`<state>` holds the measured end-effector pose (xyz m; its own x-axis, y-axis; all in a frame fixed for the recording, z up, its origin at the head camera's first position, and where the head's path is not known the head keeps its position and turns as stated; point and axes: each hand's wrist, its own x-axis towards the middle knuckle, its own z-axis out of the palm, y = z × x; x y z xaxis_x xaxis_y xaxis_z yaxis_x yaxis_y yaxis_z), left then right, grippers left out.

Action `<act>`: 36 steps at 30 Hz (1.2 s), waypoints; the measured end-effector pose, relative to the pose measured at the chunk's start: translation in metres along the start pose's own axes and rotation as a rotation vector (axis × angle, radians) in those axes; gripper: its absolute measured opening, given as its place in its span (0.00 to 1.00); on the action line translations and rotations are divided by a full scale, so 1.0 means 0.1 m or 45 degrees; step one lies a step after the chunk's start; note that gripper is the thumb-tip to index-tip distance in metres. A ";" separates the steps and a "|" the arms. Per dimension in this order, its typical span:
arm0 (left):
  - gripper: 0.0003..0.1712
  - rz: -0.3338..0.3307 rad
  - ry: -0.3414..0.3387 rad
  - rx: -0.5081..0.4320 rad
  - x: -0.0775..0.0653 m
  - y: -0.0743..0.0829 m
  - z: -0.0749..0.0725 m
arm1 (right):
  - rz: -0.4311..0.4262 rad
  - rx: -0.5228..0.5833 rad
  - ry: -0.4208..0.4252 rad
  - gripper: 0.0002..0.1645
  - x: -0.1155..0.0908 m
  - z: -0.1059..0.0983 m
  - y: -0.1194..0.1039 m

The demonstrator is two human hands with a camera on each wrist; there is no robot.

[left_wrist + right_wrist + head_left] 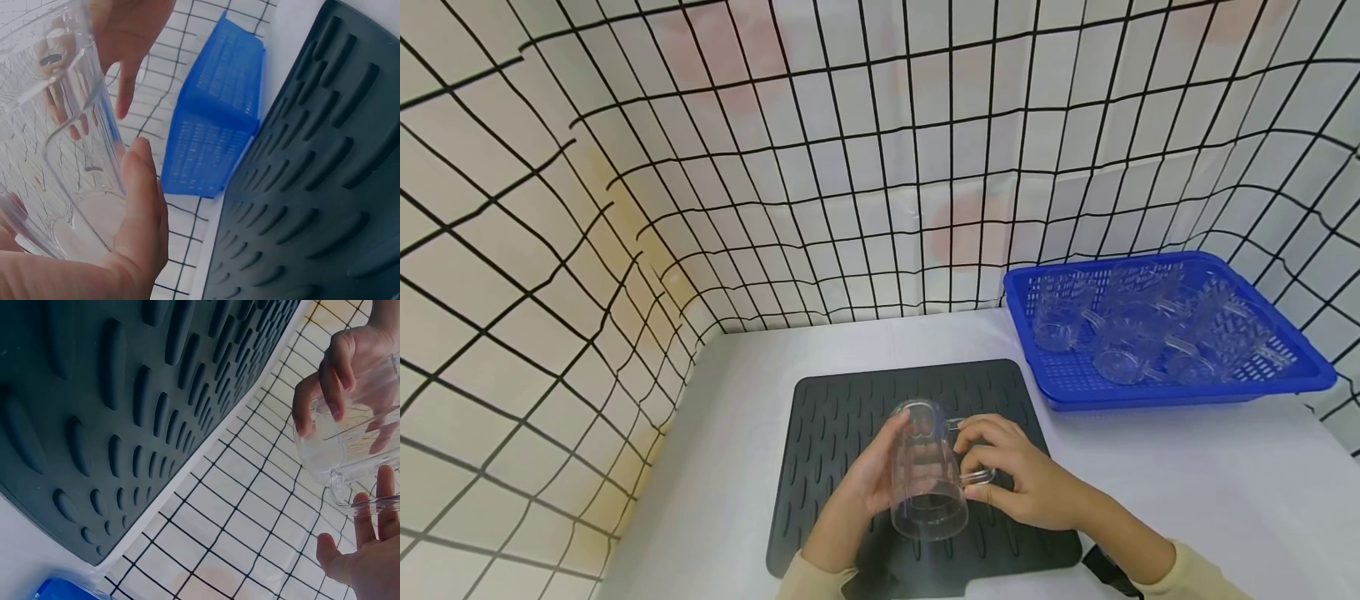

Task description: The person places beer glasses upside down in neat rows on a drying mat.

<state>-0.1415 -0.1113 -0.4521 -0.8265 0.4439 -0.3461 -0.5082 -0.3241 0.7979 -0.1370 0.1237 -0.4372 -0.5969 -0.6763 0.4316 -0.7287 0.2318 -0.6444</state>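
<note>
A clear glass mug (927,475) is held over a dark ribbed mat (835,433), tilted with its wider end toward me. My left hand (874,471) grips the mug's left side, its thumb up near the far, narrower end. In the right wrist view the left hand's fingers (339,365) curl over the glass. My right hand (1018,479) is at the mug's handle (981,477) on the right, fingertips and thumb around it. The left wrist view shows the mug (62,144) close up, with the right hand (134,37) beyond it.
A blue perforated basket (1187,400) with several clear glass mugs (1123,354) lying in it stands at the back right. Black wire grid (850,208) encloses the white table (722,417) at the back and sides. A black object (1108,569) lies under the right forearm.
</note>
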 end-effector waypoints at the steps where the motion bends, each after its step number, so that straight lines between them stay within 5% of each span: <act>1: 0.32 0.000 0.007 -0.012 0.00 0.00 0.00 | 0.017 0.005 -0.001 0.13 0.00 0.00 -0.01; 5: 0.25 0.037 0.072 -0.003 0.00 0.00 -0.02 | -0.002 -0.011 0.019 0.15 0.01 -0.04 -0.04; 10: 0.28 0.121 0.108 0.065 -0.02 -0.01 -0.04 | -0.024 -0.032 0.070 0.19 0.02 -0.11 -0.07; 18: 0.34 0.469 0.253 0.332 -0.10 -0.02 0.02 | 0.067 0.032 0.166 0.29 0.01 -0.15 -0.06; 28: 0.38 0.930 -0.033 0.499 -0.17 0.02 0.06 | 0.080 0.095 0.273 0.29 0.02 -0.15 -0.01; 32: 0.39 1.069 -0.047 0.712 -0.17 0.01 0.08 | 0.088 0.103 0.318 0.29 0.04 -0.15 0.01; 36: 0.41 1.108 -0.014 0.899 -0.18 0.00 0.11 | 0.109 0.116 0.344 0.29 0.05 -0.15 0.02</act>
<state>-0.1244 -0.1097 -0.4403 -0.8293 0.3055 0.4679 0.4961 0.0171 0.8681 -0.1462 0.1312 -0.4273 -0.7316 -0.4437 0.5176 -0.6458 0.2078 -0.7346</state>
